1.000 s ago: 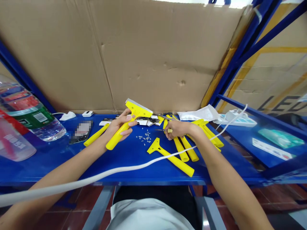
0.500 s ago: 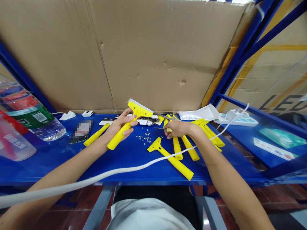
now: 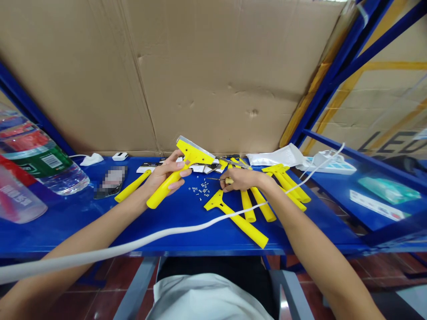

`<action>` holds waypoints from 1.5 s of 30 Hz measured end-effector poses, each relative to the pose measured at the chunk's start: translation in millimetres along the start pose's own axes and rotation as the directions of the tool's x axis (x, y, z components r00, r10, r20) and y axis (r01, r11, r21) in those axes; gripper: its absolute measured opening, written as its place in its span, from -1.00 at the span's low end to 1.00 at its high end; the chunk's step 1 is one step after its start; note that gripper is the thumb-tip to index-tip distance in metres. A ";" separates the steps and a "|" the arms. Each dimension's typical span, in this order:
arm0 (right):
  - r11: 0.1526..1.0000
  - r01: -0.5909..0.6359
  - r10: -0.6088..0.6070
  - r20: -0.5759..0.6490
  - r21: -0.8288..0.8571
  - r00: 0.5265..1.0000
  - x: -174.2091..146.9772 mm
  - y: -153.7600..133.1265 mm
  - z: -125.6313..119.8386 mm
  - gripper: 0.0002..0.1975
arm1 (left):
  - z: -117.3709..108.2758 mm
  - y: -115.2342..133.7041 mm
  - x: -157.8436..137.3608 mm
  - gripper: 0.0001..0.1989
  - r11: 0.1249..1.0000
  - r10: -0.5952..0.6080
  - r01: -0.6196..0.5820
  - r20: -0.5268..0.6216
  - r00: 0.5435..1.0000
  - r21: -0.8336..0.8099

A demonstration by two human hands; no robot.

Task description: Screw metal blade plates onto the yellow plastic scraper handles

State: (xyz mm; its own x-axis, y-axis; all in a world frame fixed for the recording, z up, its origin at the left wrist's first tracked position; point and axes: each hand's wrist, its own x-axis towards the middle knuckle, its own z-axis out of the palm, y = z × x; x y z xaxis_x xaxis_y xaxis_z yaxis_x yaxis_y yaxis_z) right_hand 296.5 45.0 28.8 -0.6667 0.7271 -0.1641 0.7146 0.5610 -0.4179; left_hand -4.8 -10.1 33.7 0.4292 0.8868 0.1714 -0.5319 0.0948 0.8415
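Note:
My left hand is closed around a yellow scraper, its wide head with a metal blade tilted up. In my right hand is a thin screwdriver, its shaft pointing left and a pale handle showing between the fingers. Below and between the hands lie several small screws and nuts on the blue table. A loose yellow scraper handle rests nearer to me, with no blade visible on it. More yellow handles lie under and beside my right forearm.
A white cable crosses in front of the table. At left stand a large water bottle and a plastic cup, near a phone. A white packet lies at the back; cardboard forms the rear wall.
My right hand has shifted slightly left with the screwdriver, closer to the scraper head. My left hand still holds the scraper in nearly the same pose.

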 end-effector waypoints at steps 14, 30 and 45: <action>0.997 0.062 -0.069 -0.209 -0.039 0.975 1.7 -2.2 -1.1 -0.97 | 1.6 -0.7 -0.7 -0.64 1.000 -0.005 0.006 0.020 1.000 -0.015; 0.887 0.346 0.057 -0.818 0.305 0.573 -2.8 -19.8 -3.2 -0.74 | 8.0 -3.7 2.4 -0.60 0.998 -0.007 0.000 -0.130 0.991 -0.058; 0.793 0.603 -0.305 -0.800 0.086 0.516 -4.5 -44.9 5.4 -0.68 | 9.7 -14.5 3.2 -0.57 0.999 -0.034 0.031 -0.120 0.992 -0.029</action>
State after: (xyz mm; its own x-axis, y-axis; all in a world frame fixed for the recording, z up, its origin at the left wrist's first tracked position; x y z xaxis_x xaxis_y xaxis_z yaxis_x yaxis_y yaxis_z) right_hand 266.3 14.5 43.5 -0.3924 0.5208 0.7581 0.1462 0.8491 -0.5076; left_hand 11.3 -13.0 27.0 0.3561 0.9310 0.0797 -0.5392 0.1350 0.8313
